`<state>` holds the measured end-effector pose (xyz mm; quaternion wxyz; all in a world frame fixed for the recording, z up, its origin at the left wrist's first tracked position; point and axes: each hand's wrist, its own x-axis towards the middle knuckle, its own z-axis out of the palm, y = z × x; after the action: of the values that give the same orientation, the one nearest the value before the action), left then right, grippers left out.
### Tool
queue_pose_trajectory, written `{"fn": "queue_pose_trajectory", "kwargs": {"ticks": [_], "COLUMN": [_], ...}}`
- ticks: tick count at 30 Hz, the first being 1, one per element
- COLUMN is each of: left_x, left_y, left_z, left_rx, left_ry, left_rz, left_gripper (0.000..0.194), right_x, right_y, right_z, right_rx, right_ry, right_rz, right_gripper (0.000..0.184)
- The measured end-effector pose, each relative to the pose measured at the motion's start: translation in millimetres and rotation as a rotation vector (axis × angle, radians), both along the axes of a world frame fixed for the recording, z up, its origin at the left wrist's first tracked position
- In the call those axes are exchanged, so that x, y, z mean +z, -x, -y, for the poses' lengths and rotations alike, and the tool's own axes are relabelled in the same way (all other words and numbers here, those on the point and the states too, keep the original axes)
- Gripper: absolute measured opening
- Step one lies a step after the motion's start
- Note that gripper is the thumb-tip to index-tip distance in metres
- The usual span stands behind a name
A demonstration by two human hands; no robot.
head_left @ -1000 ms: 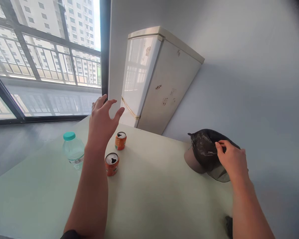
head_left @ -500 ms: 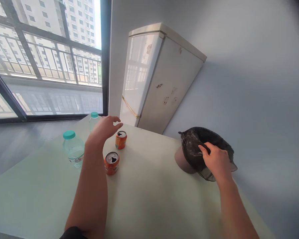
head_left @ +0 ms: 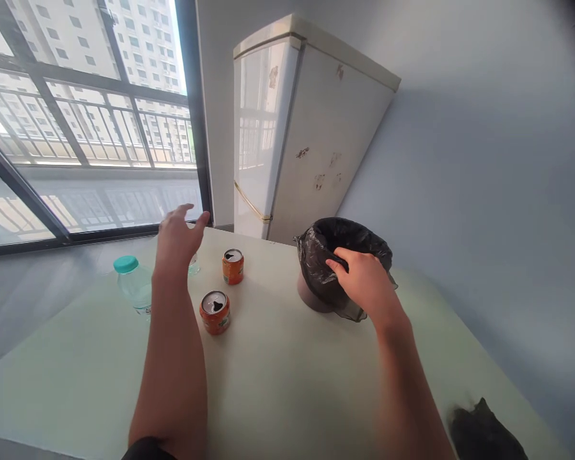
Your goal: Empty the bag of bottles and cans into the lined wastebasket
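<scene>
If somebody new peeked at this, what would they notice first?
Probably the glossy black plastic bag lining a brownish-grey bin, right of centre, its rim pinched by the right hand. Next, two short orange metal cans standing on the pale green table, right of the left forearm. Then the tall white fridge with brown patches, beyond the table's far edge.

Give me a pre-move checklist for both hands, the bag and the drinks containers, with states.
1. Right hand gripping the black bag at its rim: ok.
2. Bag mouth open over the bin: ok.
3. Left hand open: ok, fingers spread.
4. Both orange cans upright on the table: ok.
5. Rear bottle in clear view: not ok, mostly hidden by the left hand and wrist.
6. Left hand touching that bottle: cannot tell.
</scene>
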<state>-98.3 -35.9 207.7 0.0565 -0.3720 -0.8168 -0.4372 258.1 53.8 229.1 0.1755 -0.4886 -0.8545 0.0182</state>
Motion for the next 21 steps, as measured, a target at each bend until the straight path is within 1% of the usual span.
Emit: {"fn": "queue_pose_trajectory", "kwargs": {"ticks": [2,4,7,9,11,13,15,17,19,21], "left_x": [-6.0,-9.2,-9.8,-9.6,-10.7,-14.1,-20.3,-28.4,-35.9,-39.9], "left_y": [0,-2,-4,0,7,16,25,31,34,34], "left_z": [-8,-13,-15,-13,-12,-10,-10,-10,-11,-12], "left_rx": [-0.072,-0.078,-0.018,0.007,0.052,0.102,0.119,0.101,0.104,0.129], "left_ry": [0.067,0.070,0.051,0.026,-0.053,-0.140,-0.142,-0.083,-0.041,-0.037], "left_rz": [-0.013,-0.041,-0.058,-0.084,-0.142,-0.193,-0.171,-0.106,-0.055,-0.040], "left_gripper": [0.051,0.048,0.042,0.035,0.028,0.025,0.028,0.031,0.030,0.026], "right_x": [4.2,6.6,8.0,7.6,6.8,6.3,6.9,8.6,11.0,13.1], "right_y": [2,3,3,2,3,4,7,10,13,14], "right_z": [2,3,2,1,1,2,5,9,14,17], "right_rx": [0.000,-0.004,0.017,0.045,0.062,0.062,0.058,0.061,0.076,0.096], "right_ry": [0.038,0.063,0.096,0.111,0.110,0.101,0.099,0.098,0.098,0.105], "right_rz": [0.000,-0.001,-0.007,-0.012,-0.007,0.009,0.022,0.025,0.022,0.020], "right_gripper": [0.032,0.032,0.032,0.032,0.034,0.035,0.034,0.034,0.034,0.035]}}
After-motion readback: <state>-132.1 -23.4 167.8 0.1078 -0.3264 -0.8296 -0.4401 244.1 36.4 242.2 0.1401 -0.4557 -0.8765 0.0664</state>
